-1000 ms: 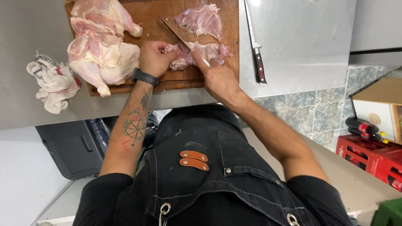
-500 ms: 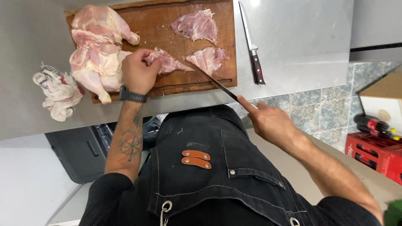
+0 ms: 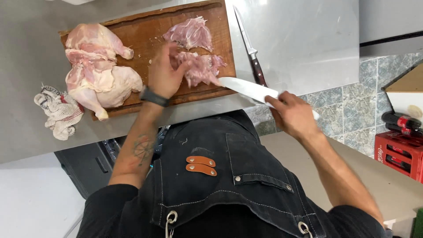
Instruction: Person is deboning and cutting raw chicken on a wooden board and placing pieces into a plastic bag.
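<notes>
On the grey steel bench (image 3: 299,39), the left hand (image 3: 165,72) presses spread fingers on the pink boned chicken piece (image 3: 202,68), while the right hand (image 3: 293,114) grips a broad white-bladed knife (image 3: 246,88) just right of it.

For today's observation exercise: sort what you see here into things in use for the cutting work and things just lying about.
In use:
left hand, on the meat pieces
right hand, holding the white knife
cutting board

Lying about:
spare knife on the counter
cloth
whole chicken, untouched on the board
red crate
bottles
</notes>
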